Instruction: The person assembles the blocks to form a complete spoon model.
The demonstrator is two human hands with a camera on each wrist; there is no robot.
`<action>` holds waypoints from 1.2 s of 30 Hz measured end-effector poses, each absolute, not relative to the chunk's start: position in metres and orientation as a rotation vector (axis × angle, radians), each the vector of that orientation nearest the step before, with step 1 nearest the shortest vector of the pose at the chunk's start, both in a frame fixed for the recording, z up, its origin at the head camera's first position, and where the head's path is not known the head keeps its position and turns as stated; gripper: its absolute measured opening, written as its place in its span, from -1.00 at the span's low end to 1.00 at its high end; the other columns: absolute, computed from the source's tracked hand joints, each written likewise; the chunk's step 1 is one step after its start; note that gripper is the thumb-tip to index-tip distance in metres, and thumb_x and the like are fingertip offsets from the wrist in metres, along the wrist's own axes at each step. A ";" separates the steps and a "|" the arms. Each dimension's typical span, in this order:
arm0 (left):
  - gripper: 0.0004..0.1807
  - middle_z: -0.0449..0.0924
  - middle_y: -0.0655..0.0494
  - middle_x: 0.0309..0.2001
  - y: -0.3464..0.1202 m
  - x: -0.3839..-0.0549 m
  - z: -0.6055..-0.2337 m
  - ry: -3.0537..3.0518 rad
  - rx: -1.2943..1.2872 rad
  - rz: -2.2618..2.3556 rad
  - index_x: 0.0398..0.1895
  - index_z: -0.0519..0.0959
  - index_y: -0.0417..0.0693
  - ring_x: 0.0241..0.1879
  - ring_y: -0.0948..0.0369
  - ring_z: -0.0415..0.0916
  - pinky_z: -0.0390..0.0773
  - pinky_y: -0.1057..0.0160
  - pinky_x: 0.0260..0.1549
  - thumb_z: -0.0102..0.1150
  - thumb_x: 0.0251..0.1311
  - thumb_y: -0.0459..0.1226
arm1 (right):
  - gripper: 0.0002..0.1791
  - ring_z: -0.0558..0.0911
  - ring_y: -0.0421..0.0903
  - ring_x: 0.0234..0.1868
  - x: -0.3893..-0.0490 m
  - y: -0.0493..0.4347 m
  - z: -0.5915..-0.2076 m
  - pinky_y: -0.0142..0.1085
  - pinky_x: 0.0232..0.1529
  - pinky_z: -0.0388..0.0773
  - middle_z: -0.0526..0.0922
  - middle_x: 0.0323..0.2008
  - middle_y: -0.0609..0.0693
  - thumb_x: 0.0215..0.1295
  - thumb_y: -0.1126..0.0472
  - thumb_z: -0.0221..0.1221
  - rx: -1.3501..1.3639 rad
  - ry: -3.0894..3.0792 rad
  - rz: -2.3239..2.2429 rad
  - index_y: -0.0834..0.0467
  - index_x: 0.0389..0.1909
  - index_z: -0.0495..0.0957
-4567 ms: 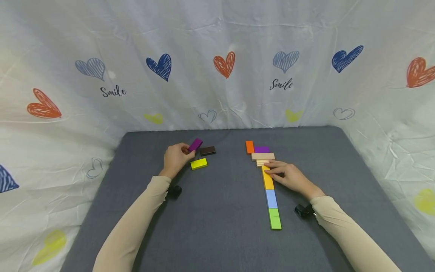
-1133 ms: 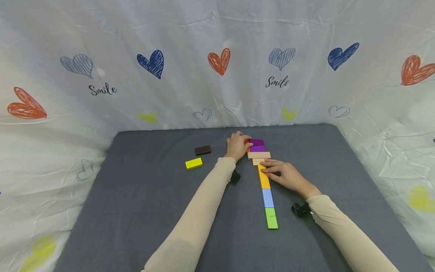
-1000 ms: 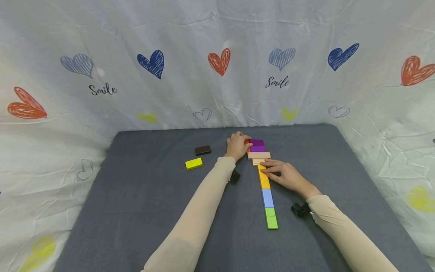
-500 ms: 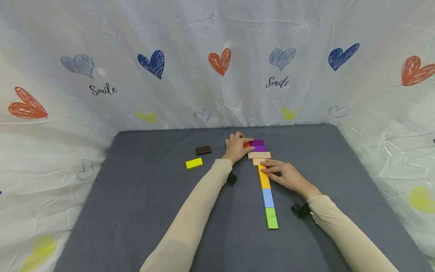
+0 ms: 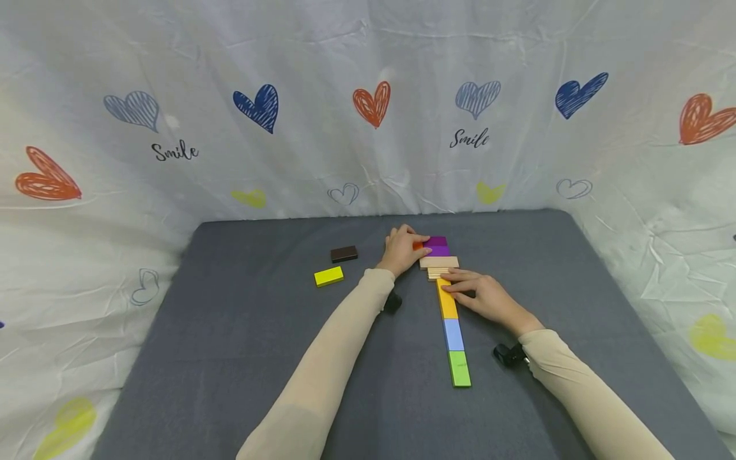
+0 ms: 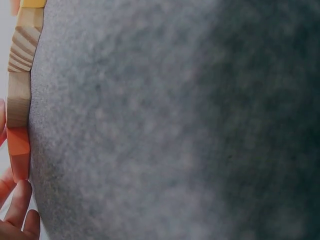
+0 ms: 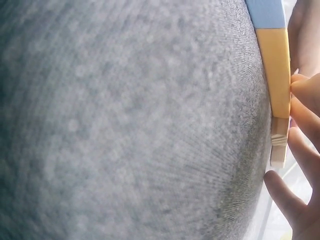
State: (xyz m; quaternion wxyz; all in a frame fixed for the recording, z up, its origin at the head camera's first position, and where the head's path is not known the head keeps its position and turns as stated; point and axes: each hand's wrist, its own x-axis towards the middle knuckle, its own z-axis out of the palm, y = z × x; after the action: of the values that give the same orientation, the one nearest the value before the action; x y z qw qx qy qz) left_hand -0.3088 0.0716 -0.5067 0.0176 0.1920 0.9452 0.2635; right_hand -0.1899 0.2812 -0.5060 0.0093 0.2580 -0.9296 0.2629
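Note:
My left hand [image 5: 399, 249] reaches to the far end of a row of blocks. Its thumb and index finger touch the blocks there, around an orange block [image 5: 418, 245] and two purple blocks [image 5: 435, 241] lying side by side. In the left wrist view, fingertips [image 6: 21, 197] meet the end of the orange block. My right hand [image 5: 485, 297] rests its fingertips on the yellow-orange block [image 5: 448, 303] and a striped wooden block [image 5: 436, 274]. A plain wooden block [image 5: 439, 262] lies between the striped and purple ones. Blue [image 5: 453, 335] and green [image 5: 459, 368] blocks continue the row nearer me.
A dark brown block [image 5: 344, 254] and a bright yellow block [image 5: 329, 276] lie apart to the left. Grey cloth covers the table [image 5: 201, 358]. A white curtain [image 5: 310, 160] with printed hearts hangs behind its far edge.
From the left side, my left hand has carried a purple block to the row's far end, beyond the first purple one. Its fingers have since shifted slightly. The right hand stays put.

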 end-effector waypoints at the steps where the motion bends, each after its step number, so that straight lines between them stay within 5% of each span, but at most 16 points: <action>1: -0.55 0.48 0.10 0.11 0.072 -0.309 -0.507 2.936 0.594 0.819 0.24 0.56 0.32 0.02 0.13 0.30 0.26 0.17 -0.03 0.16 0.30 0.08 | -0.70 0.45 0.07 0.39 -0.190 0.281 -0.506 0.08 0.35 0.37 0.58 0.27 -0.07 0.31 0.19 0.27 0.808 -2.901 0.819 0.01 0.06 0.70; 23: -0.59 0.42 0.04 0.18 0.056 -0.307 -0.495 2.912 0.636 0.923 0.19 0.61 0.20 0.08 0.10 0.42 0.47 0.10 0.12 0.18 0.33 0.03 | -0.70 0.46 0.09 0.39 -0.190 0.280 -0.506 0.09 0.34 0.37 0.59 0.27 -0.05 0.31 0.20 0.28 0.823 -2.893 0.835 0.02 0.05 0.70; 36: -0.57 0.42 -0.12 0.15 -0.013 -0.300 -0.469 2.633 0.886 1.208 0.20 0.58 0.08 0.14 -0.04 0.49 0.51 -0.01 0.16 0.23 0.31 -0.04 | -0.69 0.43 0.08 0.41 -0.188 0.280 -0.503 0.11 0.36 0.35 0.56 0.30 -0.06 0.33 0.20 0.25 0.792 -2.936 0.826 0.02 0.07 0.69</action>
State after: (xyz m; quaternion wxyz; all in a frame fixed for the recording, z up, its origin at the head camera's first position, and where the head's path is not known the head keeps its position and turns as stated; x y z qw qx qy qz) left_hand -0.3001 -0.0128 -0.4688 0.0560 0.2921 0.8677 0.3982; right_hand -0.1883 0.2803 -0.5026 -0.0046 0.2514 -0.9317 0.2620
